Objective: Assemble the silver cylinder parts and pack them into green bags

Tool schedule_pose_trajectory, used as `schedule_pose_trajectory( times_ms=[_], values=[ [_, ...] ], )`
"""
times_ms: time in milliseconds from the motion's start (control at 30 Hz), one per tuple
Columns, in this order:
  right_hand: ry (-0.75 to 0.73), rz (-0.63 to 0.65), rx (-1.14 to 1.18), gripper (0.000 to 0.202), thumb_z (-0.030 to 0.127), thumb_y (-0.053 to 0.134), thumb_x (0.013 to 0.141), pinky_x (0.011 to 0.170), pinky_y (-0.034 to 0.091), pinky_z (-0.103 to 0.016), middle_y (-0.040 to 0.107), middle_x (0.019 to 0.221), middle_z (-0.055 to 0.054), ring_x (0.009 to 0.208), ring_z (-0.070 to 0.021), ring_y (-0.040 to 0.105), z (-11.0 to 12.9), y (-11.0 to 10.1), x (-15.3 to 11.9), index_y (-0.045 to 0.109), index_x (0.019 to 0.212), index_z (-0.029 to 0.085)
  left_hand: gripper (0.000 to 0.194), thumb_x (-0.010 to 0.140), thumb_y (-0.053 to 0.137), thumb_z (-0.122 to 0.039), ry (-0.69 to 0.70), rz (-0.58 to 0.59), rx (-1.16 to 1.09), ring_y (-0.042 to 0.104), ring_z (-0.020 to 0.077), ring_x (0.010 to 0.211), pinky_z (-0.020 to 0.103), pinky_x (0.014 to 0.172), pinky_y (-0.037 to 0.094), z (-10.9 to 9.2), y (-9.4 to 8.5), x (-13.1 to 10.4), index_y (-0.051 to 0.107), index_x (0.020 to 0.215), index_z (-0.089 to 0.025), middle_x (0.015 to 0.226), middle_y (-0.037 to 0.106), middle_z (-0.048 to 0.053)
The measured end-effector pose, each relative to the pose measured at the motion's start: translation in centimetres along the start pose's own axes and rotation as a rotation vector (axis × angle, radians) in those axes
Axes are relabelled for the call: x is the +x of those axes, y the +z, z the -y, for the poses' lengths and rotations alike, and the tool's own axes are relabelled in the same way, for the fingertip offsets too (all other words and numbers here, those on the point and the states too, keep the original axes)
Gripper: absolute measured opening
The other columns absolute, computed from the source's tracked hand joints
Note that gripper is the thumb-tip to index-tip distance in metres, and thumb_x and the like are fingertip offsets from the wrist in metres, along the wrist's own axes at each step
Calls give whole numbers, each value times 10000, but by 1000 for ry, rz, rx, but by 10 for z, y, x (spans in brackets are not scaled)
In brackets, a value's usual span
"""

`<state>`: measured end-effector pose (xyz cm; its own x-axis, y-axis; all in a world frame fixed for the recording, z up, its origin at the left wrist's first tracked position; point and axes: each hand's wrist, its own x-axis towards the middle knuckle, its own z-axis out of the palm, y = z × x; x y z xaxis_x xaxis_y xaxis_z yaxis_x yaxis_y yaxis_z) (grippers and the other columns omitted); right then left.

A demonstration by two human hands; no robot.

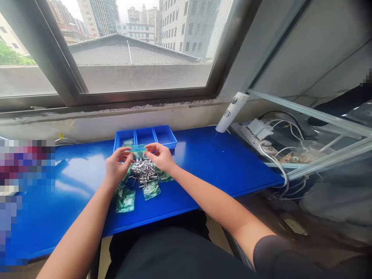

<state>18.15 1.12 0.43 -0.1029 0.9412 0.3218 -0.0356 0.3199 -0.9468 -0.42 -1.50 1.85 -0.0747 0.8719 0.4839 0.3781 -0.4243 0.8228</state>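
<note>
Between my two hands a small clear green plastic bag (pixel 138 148) is stretched out above the table. My left hand (pixel 117 164) pinches its left end, and my right hand (pixel 161 157) pinches its right end. Just below lies a heap of small silver metal pins (pixel 143 170). Several more green bags surround the heap: one green bag (pixel 151 190) at its front and another green bag (pixel 126 200) at the front left. Some bags are partly hidden under my hands. Whether the held bag has anything in it is hard to make out.
A blue three-compartment tray (pixel 175 140) stands behind my hands, with a small packet in its left compartment. On the blue table (pixel 221 162), a white bottle (pixel 232 112) leans at the back right. Chargers and white cables (pixel 273 159) lie beyond the right edge. A window is behind.
</note>
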Motion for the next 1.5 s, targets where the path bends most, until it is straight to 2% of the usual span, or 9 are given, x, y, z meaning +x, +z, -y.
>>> schedule_pose_trajectory(
  times_ms=[333,467,600,733,900,1033,1133,1300,1500],
  values=[
    [23,-31,19,248,404,754,732,617,469,-273,685,759,-26,689,-138,600,-2,0,1,744,855,190,133,828,693,-314,223,-112,179,628,132,744,225,554,526,-1,-3,3,725,863,-190,915,649,50],
    [104,16,142,315,480,753,749,625,490,-286,706,765,-44,699,-156,632,0,0,2,754,873,191,143,838,680,-313,189,-96,172,629,128,698,230,564,523,1,-3,2,734,898,-195,840,685,34],
    [189,-16,227,404,583,693,782,559,471,-270,719,808,-64,715,-165,628,4,3,1,750,813,184,174,823,665,-295,108,-94,182,634,124,643,244,554,516,2,-3,0,741,944,-194,893,748,40],
    [205,-43,221,338,470,819,652,563,466,-249,685,752,-27,669,-127,584,6,3,1,713,795,182,215,847,576,-246,102,-60,142,689,154,732,266,612,549,0,-4,-1,752,962,-198,921,768,47],
    [231,-53,286,363,421,843,599,528,456,-236,645,708,5,635,-111,551,5,0,4,637,787,189,212,862,540,-231,103,-14,43,724,181,828,284,650,564,-5,-3,-2,727,953,-193,927,761,58],
    [227,-58,318,404,413,864,574,533,472,-236,636,688,18,622,-105,556,5,0,5,613,800,193,110,838,620,-259,94,-23,8,718,163,746,287,654,557,-5,-1,-1,635,927,-197,869,736,40],
    [230,-70,340,444,427,886,558,556,496,-247,673,717,4,634,-114,601,6,1,4,620,822,190,169,830,628,-259,90,-39,-57,704,143,700,261,602,529,-4,-1,-1,546,971,-213,932,724,33],
    [175,-64,307,507,476,920,512,626,541,-287,710,712,-6,663,-147,672,6,1,3,624,806,187,176,857,608,-294,123,45,37,671,153,741,273,626,538,-8,-2,0,647,1000,-200,911,691,45],
    [136,-8,226,511,509,912,532,685,566,-335,736,741,-32,698,-178,705,3,-1,2,671,841,181,120,840,643,-303,204,96,141,594,137,660,252,580,495,-11,-1,0,691,803,-199,723,649,18]
  ],
)
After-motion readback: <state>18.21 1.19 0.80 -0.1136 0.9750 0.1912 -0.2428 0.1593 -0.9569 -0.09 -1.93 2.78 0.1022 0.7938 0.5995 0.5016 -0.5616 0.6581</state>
